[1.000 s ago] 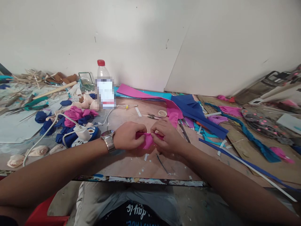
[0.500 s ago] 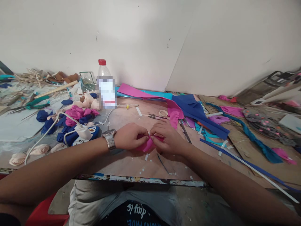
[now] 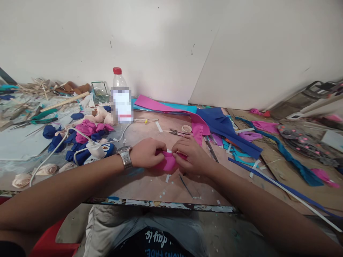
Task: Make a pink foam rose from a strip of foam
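Observation:
A small piece of bright pink fabric (image 3: 166, 163) is pinched between my two hands, just above the worktable near its front edge. My left hand (image 3: 147, 152), with a metal watch on the wrist, is closed on the left edge of the fabric. Thumb and fingers of my right hand (image 3: 189, 155) are closed on its right edge. The fingers cover part of the fabric's upper edge. Behind my right hand lie a longer pink fabric strip (image 3: 171, 107) and a pair of small snips (image 3: 177, 133).
Left of my hands are rolled fabric flowers (image 3: 85, 130), a white cable (image 3: 44, 162) and green-handled pliers (image 3: 44, 116). A red-capped bottle (image 3: 117, 76) stands behind them. To the right lie blue fabric (image 3: 227, 130), a white stick (image 3: 302, 200) and a roll of tape (image 3: 186, 129).
My fingers have shifted slightly apart along the pink fabric, and more of its upper middle shows between them. The fabric stays in both hands.

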Tool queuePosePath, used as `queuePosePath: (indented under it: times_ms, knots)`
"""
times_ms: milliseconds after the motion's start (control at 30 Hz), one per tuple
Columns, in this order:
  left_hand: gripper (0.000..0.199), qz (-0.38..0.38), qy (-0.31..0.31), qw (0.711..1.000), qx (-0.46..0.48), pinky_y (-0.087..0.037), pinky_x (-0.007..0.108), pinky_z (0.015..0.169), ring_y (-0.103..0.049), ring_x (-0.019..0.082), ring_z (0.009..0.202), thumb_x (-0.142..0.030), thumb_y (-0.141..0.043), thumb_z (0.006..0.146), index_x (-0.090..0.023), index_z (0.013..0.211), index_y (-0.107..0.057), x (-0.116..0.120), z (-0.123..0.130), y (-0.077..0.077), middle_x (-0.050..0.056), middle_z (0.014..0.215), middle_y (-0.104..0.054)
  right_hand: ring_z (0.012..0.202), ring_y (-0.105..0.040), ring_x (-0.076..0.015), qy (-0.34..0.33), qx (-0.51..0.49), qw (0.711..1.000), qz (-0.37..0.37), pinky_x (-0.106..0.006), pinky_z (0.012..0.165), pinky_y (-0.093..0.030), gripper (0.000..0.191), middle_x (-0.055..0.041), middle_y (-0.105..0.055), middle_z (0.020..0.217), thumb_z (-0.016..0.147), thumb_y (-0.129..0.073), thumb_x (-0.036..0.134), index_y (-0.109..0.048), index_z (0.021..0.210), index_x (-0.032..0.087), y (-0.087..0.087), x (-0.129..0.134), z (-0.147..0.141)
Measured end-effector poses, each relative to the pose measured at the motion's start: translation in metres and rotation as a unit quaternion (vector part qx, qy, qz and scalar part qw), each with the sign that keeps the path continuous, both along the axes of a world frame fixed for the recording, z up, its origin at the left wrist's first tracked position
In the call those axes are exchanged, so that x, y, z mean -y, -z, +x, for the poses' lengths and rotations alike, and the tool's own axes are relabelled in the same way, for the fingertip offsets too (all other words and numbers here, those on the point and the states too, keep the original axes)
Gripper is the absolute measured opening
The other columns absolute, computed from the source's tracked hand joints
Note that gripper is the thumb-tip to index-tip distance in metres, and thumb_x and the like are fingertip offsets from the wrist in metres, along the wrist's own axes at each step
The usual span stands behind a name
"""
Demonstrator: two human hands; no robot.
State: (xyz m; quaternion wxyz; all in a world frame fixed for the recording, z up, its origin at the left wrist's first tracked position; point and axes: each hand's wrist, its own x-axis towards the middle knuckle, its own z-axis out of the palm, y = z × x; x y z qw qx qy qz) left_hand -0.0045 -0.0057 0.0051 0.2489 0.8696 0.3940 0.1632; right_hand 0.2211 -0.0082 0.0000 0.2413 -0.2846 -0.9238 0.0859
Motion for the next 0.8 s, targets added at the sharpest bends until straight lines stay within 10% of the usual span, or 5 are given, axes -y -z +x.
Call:
queuePosePath:
  times_ms: [800]
  knots:
    - [0.04,-0.191,0.108,0.974,0.063,-0.026,0.024,0.054,-0.033,0.01,0.057,-0.047,-0.05,0.096,-0.015,0.073,-0.06,-0.0084,-0.0023,0.0072,-0.005,0.059,-0.04,0.076,-0.065,-0.0201,-0.035,0.004,0.999,0.018,-0.042,0.091,-0.043,0.008,-0.003,-0.074,0.08,0.093,-0.06,0.021,-0.064,0.087,0.02,-0.0012,0.0031,-0.0018]
